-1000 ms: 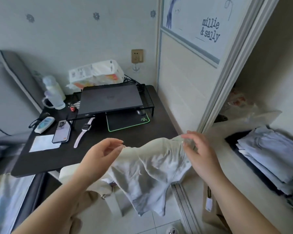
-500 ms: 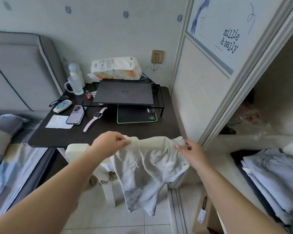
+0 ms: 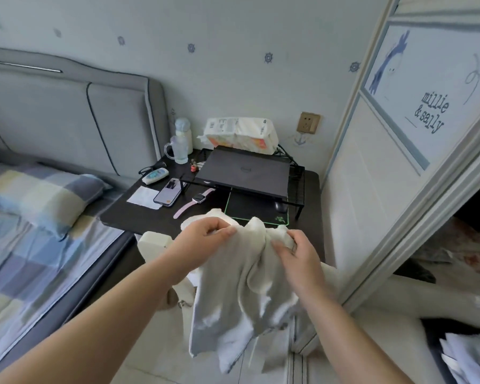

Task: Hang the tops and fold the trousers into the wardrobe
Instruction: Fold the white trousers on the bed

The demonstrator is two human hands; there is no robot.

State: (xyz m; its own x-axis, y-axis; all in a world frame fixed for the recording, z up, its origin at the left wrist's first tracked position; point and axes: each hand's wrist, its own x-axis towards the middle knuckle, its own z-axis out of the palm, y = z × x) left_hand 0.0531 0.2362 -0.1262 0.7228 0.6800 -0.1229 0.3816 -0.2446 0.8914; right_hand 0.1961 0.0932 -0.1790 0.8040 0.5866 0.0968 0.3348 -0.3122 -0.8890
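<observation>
A pale cream garment (image 3: 233,295) hangs in front of me, bunched at the top and draping down toward the floor, a drawstring dangling at its lower edge. My left hand (image 3: 203,239) grips its upper left edge. My right hand (image 3: 294,250) pinches the upper right part, close to the left hand. The open wardrobe (image 3: 399,322) is on the right, with a stack of folded pale blue clothes (image 3: 471,358) on its shelf at the lower right corner.
A dark bedside desk (image 3: 139,217) holds a closed laptop (image 3: 244,173) on a wire stand, a phone, a watch, a cup and a tissue pack. A bed with a checked cover (image 3: 31,234) lies left. The sliding wardrobe door (image 3: 385,167) stands right. A cream stool (image 3: 153,242) sits below.
My two hands have come close together, gathering the garment's top edge into a bunch. The view has swung left, showing more of the bed and less of the wardrobe shelf.
</observation>
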